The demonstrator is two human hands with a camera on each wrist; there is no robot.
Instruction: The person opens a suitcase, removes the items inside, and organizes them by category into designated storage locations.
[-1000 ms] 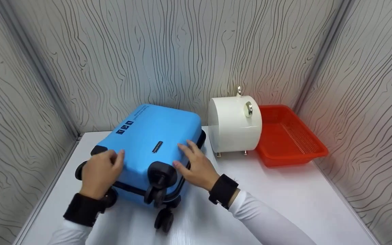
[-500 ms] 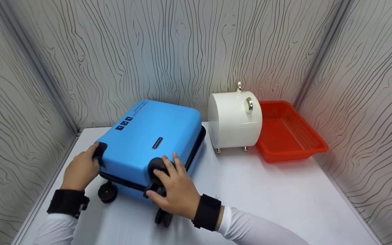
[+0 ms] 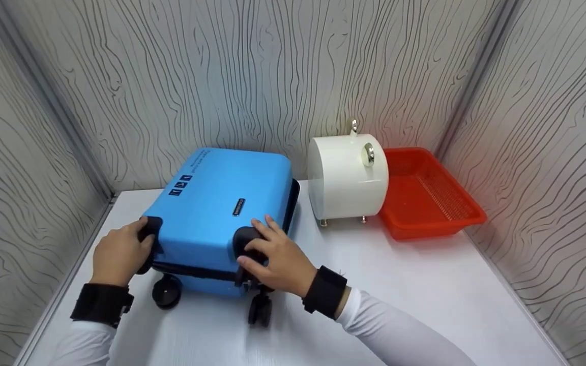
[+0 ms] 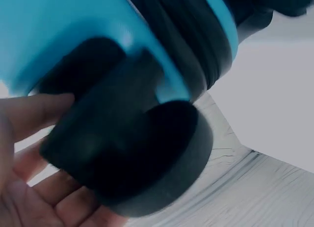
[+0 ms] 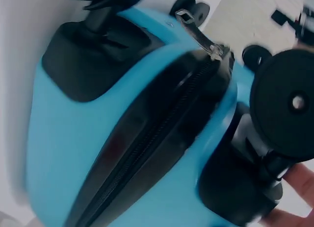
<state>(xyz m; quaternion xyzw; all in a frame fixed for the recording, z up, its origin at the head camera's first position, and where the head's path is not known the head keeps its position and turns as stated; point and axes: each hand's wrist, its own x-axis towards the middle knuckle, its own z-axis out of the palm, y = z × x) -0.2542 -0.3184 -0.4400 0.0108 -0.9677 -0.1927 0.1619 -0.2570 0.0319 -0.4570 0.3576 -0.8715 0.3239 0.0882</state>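
A blue hard-shell suitcase (image 3: 211,203) with black corner guards lies flat in the head view, its wheeled end toward me. My left hand (image 3: 120,251) grips its near left corner; in the left wrist view the thumb lies on the black guard and the fingers (image 4: 73,197) curl under the wheel (image 4: 191,153). At the near right corner my right hand (image 3: 283,259) holds the other black guard, fingertips on top and thumb lower down. A black zipper (image 5: 142,148) with a metal pull (image 5: 201,38) runs round the case in the right wrist view.
Just right of the suitcase stands a white drum-shaped container (image 3: 351,178) with shiny handles and small metal feet. Beside it sits a red plastic basket (image 3: 425,229). Wood-patterned panels (image 3: 252,76) wall in the white table (image 3: 374,305) at the back and sides.
Both hands have moved from over the suitcase to its near corners and taken hold there. The suitcase has turned a little, its near end swinging right and its far end slightly left.
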